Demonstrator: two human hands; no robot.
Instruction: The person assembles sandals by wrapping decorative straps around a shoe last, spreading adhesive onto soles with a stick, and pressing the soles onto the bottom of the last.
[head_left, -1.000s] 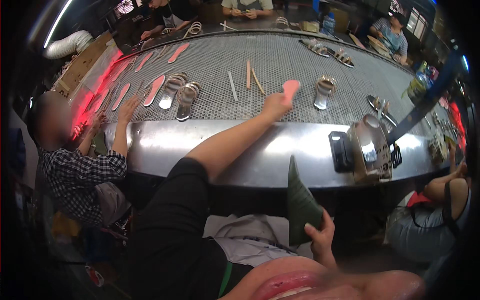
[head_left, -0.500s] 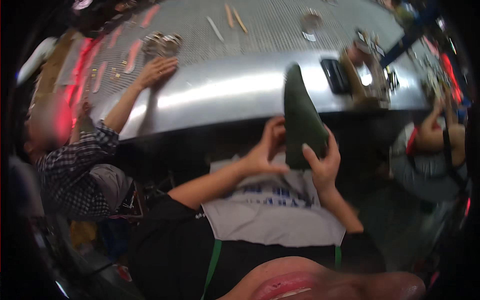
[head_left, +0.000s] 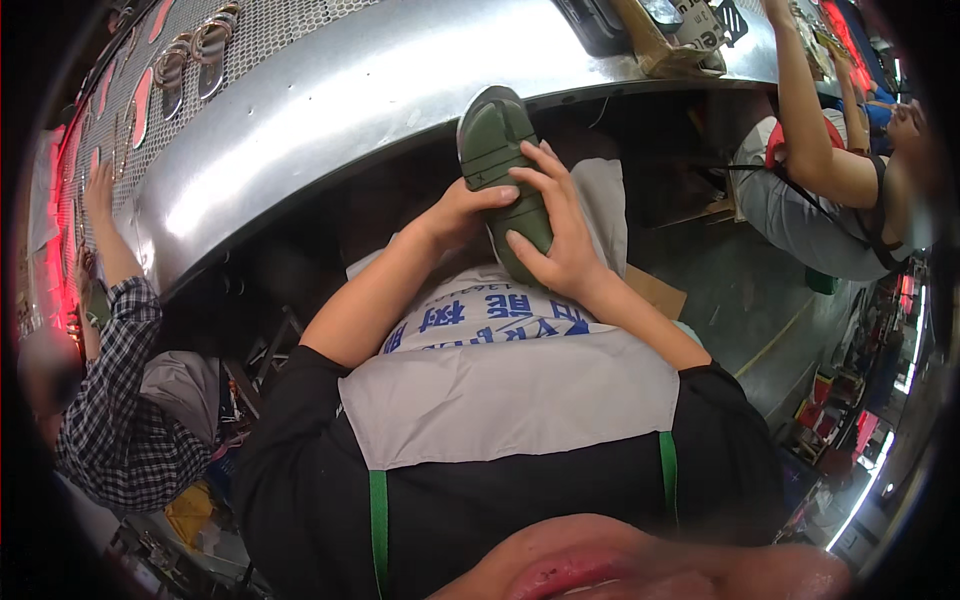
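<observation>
So closest in you've got the grey apron (head_left: 500, 400) across the lap, and right above it both hands are wrapped around a dark green shoe sole (head_left: 500, 150); the left hand (head_left: 455, 215) comes in from the side with its thumb pressed across the middle of it, the right hand (head_left: 560, 235) cups the lower end with fingers spread along the edge; so both are clamped on the sole, neither one loose. The sole itself stands nearly upright over the lap, top end poking up just in front of the curved metal rim of the surface (head_left: 330, 110), not resting on it.

What I'd worry about: it's held in mid-air with nothing under it; if a thumb slips on that moulded rubber it likely drops into the dark gap below the rim and that looks like a pain to fish out; the top end is also close enough to the rim to knock it.

Further out, sandals (head_left: 200, 55) sit on the mesh, a person in a checked sleeve (head_left: 110, 400) reaches in at the left, another person's arm (head_left: 810, 120) at the right; elbows could bump.
</observation>
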